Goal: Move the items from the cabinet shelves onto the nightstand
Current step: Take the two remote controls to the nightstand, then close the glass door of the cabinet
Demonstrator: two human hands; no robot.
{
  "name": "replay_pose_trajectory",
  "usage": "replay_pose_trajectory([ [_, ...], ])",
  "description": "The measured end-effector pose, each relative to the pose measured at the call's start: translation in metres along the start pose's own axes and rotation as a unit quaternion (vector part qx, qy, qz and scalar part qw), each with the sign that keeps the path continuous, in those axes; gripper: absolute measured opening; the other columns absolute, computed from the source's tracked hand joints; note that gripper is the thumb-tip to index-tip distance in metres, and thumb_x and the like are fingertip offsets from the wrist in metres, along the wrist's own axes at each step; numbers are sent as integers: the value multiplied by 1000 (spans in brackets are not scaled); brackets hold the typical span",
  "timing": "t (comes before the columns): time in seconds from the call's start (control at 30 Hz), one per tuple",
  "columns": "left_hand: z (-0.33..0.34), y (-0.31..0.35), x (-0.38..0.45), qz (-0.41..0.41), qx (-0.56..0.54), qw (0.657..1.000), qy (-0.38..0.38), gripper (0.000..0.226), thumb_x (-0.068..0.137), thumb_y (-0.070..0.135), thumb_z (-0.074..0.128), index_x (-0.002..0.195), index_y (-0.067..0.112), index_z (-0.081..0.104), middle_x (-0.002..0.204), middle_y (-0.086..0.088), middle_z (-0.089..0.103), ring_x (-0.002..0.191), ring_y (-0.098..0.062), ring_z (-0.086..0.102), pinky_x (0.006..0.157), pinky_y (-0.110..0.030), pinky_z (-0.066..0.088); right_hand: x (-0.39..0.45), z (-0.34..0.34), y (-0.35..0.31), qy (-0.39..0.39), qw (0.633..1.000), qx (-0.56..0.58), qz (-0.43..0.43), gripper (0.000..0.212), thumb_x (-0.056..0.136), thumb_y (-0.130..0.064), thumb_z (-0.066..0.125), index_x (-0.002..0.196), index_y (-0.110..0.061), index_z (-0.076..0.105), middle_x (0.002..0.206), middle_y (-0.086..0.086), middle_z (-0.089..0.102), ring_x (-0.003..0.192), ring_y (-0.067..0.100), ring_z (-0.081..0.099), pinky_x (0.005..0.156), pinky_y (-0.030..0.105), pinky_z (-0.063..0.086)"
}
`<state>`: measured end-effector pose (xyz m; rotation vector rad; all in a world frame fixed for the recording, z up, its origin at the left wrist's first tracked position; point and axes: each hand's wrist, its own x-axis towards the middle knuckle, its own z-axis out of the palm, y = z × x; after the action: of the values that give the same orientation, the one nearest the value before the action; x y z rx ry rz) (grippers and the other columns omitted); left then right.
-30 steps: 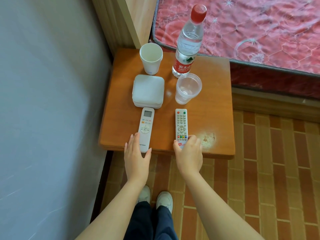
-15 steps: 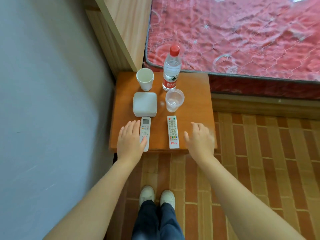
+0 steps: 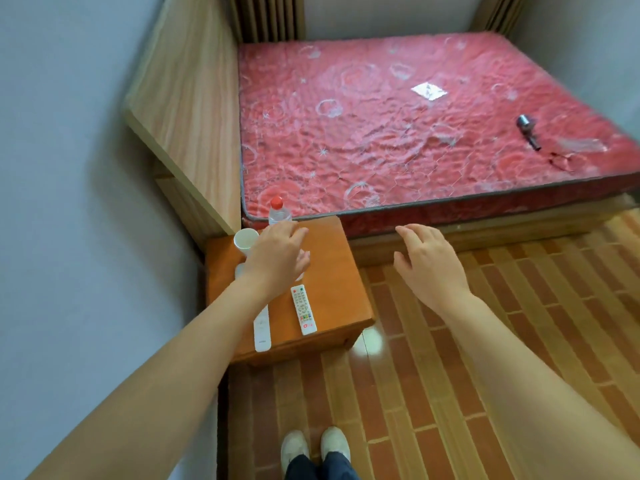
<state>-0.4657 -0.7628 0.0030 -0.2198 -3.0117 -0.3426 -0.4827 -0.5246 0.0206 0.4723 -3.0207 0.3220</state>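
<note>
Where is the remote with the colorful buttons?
The remote with the colorful buttons lies on the nightstand, near its front edge, just right of the plain white remote and below the left hand.

Red mattress (image 3: 398,133), wooden headboard (image 3: 187,98), possibly flashlight (image 3: 527,130)

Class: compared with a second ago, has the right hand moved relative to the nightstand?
Yes. The right hand has left the nightstand and the coloured-button remote, and now hangs open to the nightstand's right, above the floor.
</note>
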Motion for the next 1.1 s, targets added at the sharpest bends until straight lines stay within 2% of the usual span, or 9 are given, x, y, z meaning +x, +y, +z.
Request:
replay_pose_trajectory([
  [0.23,-20,108,44,139,-70,988,-17,44,91,26,52,130,5,48,131,-13,52,123,-28,45,102,-36,35,-74,-60,66,32,992,-13,122,46,91,-22,49,134,-8,42,135,9,49,127,25,41,105,35,35],
  [0.43,-16,219,53,232,-114,966,-29,44,92,29,50,132,10,47,133,-9,51,125,-25,43,103,-34,34,-159,-99,128,63,965,-34,253,45,93,-24,47,135,-10,42,137,7,48,128,22,39,106,34,33],
  [0.8,17,413,26,366,-134,919,-55,44,92,29,50,130,8,49,135,-10,50,129,-26,39,106,-39,33,-324,-144,206,113,875,-47,469,45,94,-27,45,137,-14,40,140,2,45,132,20,35,106,33,33],
  [1.1,37,509,5,473,-135,867,-84,44,89,29,55,127,7,51,130,-13,55,127,-29,44,105,-41,35,-407,-157,219,126,802,-46,582,45,95,-29,43,137,-14,38,141,2,43,133,20,34,109,33,30],
])
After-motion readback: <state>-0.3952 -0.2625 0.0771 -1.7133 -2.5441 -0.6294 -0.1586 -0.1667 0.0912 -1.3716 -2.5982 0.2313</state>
